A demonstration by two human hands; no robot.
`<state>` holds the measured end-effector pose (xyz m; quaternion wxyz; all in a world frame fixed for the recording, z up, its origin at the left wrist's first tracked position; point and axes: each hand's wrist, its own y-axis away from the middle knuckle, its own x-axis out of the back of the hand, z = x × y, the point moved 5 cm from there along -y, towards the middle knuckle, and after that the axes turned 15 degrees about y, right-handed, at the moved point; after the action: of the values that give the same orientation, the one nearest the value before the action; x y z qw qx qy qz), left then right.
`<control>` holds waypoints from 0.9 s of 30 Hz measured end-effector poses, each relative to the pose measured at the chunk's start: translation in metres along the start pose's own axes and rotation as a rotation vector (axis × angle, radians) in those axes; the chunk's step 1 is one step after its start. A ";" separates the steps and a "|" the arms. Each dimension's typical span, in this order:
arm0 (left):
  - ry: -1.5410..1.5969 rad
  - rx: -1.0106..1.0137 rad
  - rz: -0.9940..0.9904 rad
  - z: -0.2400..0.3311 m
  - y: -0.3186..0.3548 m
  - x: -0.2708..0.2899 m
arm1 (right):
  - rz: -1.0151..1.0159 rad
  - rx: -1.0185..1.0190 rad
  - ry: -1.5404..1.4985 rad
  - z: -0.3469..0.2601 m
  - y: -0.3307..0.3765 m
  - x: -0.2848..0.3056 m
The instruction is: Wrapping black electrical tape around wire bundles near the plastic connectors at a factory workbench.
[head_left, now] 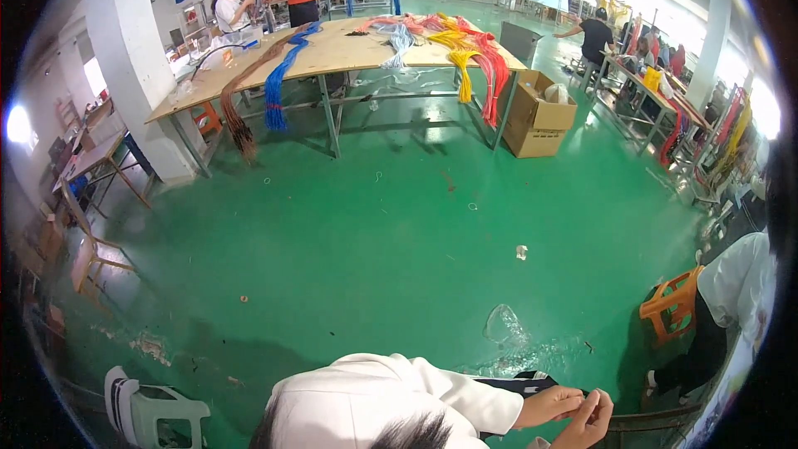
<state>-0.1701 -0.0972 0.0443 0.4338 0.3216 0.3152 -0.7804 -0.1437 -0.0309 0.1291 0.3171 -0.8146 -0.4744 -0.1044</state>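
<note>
My left hand and right hand are meeting fingertip to fingertip at the lower right, fingers curled. I cannot tell whether they are pinching anything. A white sleeve is leading to the left hand. Just beyond, a clear plastic bag is lying on the green floor, near an orange plastic stool. Well away, coloured wire bundles are draping over a wooden table.
</note>
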 end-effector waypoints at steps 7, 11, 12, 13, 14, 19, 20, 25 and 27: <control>0.058 0.185 0.079 0.004 0.007 -0.005 | 0.004 0.237 0.152 -0.006 0.002 0.003; 0.047 0.127 0.077 -0.002 0.007 -0.001 | 0.018 0.457 0.118 -0.020 0.002 0.003; 0.054 0.082 0.080 -0.001 0.007 -0.001 | 0.001 0.487 0.122 -0.023 0.003 0.002; 0.054 0.082 0.081 -0.001 0.006 0.003 | -0.017 0.517 0.125 -0.025 0.003 0.001; -0.020 0.101 0.007 0.001 0.004 0.003 | -0.018 0.518 0.123 -0.020 0.005 0.001; -0.127 0.190 -0.127 0.023 0.005 -0.012 | -0.115 0.217 -0.164 0.009 0.007 -0.001; -0.129 0.190 -0.128 0.022 0.006 -0.012 | -0.113 0.218 -0.166 0.010 0.007 -0.002; -0.012 0.202 -0.087 0.027 0.010 -0.014 | -0.041 0.426 -0.013 -0.015 0.008 0.006; 0.007 0.199 -0.087 0.024 0.012 -0.013 | -0.068 0.382 -0.049 -0.005 0.011 0.006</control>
<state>-0.1597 -0.1146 0.0661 0.3642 0.3519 0.2516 -0.8248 -0.1307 -0.0340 0.1313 0.4507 -0.7253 -0.5204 -0.0034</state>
